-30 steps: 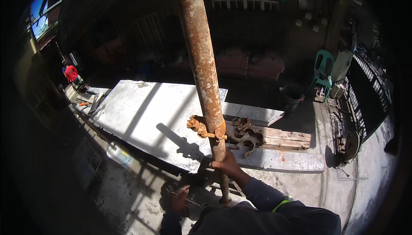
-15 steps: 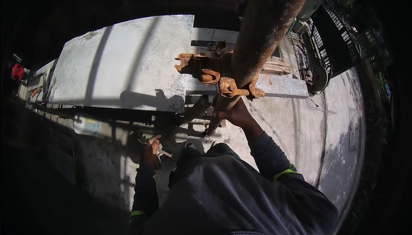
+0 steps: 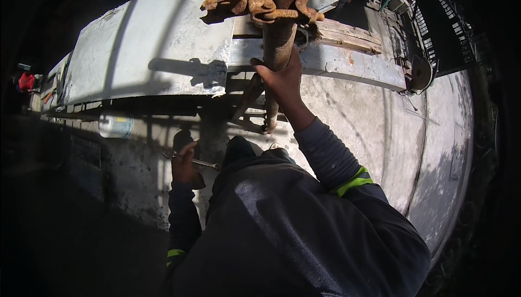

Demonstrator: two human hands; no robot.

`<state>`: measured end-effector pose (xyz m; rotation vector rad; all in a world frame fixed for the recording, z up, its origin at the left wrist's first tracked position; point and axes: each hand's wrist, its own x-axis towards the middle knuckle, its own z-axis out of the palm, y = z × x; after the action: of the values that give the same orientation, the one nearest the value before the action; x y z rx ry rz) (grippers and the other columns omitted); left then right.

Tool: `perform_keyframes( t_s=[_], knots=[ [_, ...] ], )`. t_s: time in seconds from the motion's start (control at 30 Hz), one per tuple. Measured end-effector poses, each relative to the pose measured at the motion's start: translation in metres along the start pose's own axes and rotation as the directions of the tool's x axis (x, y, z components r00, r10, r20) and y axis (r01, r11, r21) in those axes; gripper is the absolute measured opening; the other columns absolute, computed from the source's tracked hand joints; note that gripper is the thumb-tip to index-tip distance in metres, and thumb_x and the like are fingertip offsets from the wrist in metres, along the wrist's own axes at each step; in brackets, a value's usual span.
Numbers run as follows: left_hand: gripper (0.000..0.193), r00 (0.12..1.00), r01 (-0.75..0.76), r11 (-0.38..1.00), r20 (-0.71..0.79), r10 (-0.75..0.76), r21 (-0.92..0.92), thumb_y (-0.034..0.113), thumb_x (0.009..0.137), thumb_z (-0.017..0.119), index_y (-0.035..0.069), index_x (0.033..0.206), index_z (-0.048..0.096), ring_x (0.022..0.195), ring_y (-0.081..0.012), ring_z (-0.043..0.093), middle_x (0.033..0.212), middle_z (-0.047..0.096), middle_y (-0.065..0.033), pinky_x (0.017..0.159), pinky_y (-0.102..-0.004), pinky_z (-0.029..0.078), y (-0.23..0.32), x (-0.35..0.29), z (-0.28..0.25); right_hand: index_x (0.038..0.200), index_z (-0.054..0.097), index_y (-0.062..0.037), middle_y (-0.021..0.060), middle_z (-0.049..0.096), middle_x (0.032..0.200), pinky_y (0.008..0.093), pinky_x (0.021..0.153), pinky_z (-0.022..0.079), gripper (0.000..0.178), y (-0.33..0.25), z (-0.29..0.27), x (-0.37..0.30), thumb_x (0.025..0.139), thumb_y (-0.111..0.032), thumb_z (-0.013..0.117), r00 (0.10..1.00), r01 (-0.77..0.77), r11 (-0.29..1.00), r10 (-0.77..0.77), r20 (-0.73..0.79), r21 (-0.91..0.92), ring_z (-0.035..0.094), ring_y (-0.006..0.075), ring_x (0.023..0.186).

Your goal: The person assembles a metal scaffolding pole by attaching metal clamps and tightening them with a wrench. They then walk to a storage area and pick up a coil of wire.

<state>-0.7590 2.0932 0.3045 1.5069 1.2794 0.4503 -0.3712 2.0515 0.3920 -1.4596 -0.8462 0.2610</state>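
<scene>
My right hand [image 3: 284,82] closes its fingers around a rusty brown, round metal pipe [image 3: 278,42], near-upright beside the pale-grey flat slab [image 3: 146,42]. Presumably heavy and stiff, it suits holding below its rusted metal clamp [image 3: 261,7]; my left hand [image 3: 184,168] encloses a slim silver wrench [image 3: 205,163].

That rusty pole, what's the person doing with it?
The person's right hand is wrapped around the rusty pole, just below a rusty clamp fixed on it. The left hand holds a metal wrench lower down, away from the pole, so the wrench isn't on the clamp's bolt. A big pale slab lies to the left of the pole.
</scene>
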Motion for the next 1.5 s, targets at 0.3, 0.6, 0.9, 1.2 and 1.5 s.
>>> perform_keyframes(
  t_s=[0.3,0.6,0.9,1.2,1.5],
  knots=[
    [0.029,0.981,-0.193,0.981,0.033,0.193,-0.023,0.021,0.103,0.059,0.005,0.122,0.073,0.070,-0.0034,0.045,0.083,0.054,0.0064,0.063,-0.0232,0.037,-0.039,0.059,-0.043,0.109,0.065,-0.0002,0.0079,0.071,0.091,0.0341,0.076,0.057,0.047,-0.017,-0.049,-0.007,0.067,-0.004,0.085,0.952,-0.203,0.947,0.133,0.275,0.247,0.070,0.0176,0.082],
    [0.026,0.962,0.025,0.996,0.274,0.001,-0.091,0.015,0.103,0.055,0.005,0.117,0.074,0.081,-0.0100,0.061,0.098,0.068,-0.0038,0.071,-0.0292,0.051,-0.011,0.114,-0.110,0.104,0.068,-0.0005,0.0063,0.071,0.092,0.0325,0.075,0.056,0.042,-0.039,-0.033,-0.058,0.065,-0.002,0.082,0.975,-0.217,0.950,0.200,0.096,0.223,0.069,0.0157,0.084],
    [0.027,0.900,-0.070,0.995,0.425,0.096,-0.076,0.014,0.100,0.058,0.003,0.121,0.070,0.082,-0.0111,0.060,0.097,0.063,-0.0027,0.072,-0.0282,0.051,-0.015,0.156,-0.123,0.134,0.052,-0.0022,0.0125,0.066,0.123,0.0345,0.098,0.050,0.064,-0.043,0.010,-0.079,0.074,0.000,0.076,0.902,-0.073,0.994,0.030,-0.431,-0.084,0.064,0.0212,0.112],
    [0.025,0.862,-0.115,0.991,0.490,0.131,-0.062,0.014,0.101,0.058,0.002,0.121,0.069,0.065,-0.0061,0.055,0.085,0.057,0.0005,0.056,-0.0237,0.047,-0.048,0.177,-0.113,0.118,0.063,-0.0016,0.0117,0.073,0.110,0.0366,0.090,0.054,0.052,-0.035,0.013,-0.029,0.070,-0.005,0.082,0.967,0.049,0.997,-0.061,-0.249,-0.053,0.071,0.0235,0.100],
    [0.037,0.940,-0.034,0.986,0.331,0.088,-0.165,0.037,0.105,0.057,0.007,0.084,0.062,0.055,-0.0066,0.046,0.066,0.053,0.0013,0.049,-0.0244,0.034,0.114,0.137,-0.154,0.126,0.058,0.0001,0.0129,0.069,0.115,0.0378,0.092,0.053,0.058,-0.013,0.054,-0.017,0.073,-0.005,0.080,0.952,-0.158,0.986,0.168,-0.254,0.061,0.067,0.0225,0.105]
  ],
)
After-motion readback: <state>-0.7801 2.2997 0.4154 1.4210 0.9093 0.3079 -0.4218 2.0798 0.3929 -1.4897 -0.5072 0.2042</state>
